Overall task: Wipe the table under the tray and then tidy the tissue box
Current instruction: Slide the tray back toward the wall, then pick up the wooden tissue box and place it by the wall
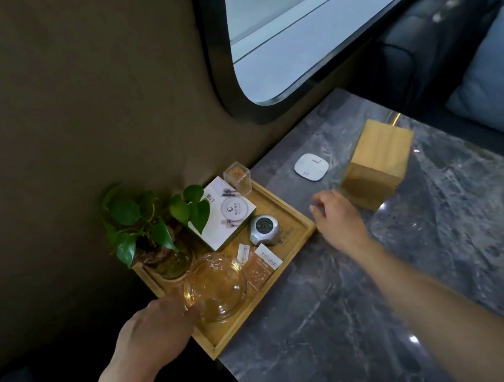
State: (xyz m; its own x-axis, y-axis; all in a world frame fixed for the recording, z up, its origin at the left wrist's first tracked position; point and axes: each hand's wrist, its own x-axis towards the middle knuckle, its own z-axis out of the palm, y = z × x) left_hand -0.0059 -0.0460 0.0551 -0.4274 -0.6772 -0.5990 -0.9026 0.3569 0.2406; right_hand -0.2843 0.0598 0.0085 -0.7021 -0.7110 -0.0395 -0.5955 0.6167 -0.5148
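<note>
A wooden tray (231, 333) sits at the left end of the grey marble table (371, 303), against the wall. My left hand (154, 332) is closed over the tray's near left rim, with the thumb beside a glass bowl (215, 287). Beside the tray's right corner, my right hand (338, 221) has its fingers curled and apart and holds nothing. The wooden tissue box (376, 168) stands tilted just right of that hand. No tissue shows from it.
The tray carries a potted plant (149, 223), a white booklet (228, 213), a toothpick jar (238, 178), a silver round gadget (263, 229) and small packets (262, 264). A white pad (311, 167) lies behind the tissue box. Dark sofas and a blue cushion (498, 78) flank the table.
</note>
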